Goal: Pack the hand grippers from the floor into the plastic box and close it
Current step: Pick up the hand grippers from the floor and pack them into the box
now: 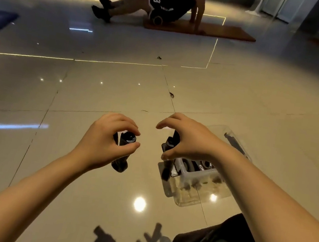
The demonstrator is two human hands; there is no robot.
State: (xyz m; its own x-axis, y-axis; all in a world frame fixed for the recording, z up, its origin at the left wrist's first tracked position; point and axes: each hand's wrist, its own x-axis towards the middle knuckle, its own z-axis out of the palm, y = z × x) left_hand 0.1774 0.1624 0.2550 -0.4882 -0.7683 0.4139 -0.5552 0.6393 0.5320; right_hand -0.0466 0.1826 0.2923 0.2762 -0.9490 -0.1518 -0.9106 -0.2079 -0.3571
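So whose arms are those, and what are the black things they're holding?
The picture comes from a camera worn on a person's head, so you see their own two arms reaching out, as if you were looking through their eyes. The left hand holds one black hand gripper, a squeezy tool for making hands strong. The right hand holds another hand gripper. Just below the right hand, a clear plastic box sits on the shiny tiled floor, with some dark things already inside. Its lid looks open behind it. Farther back, another person is exercising on an orange mat.
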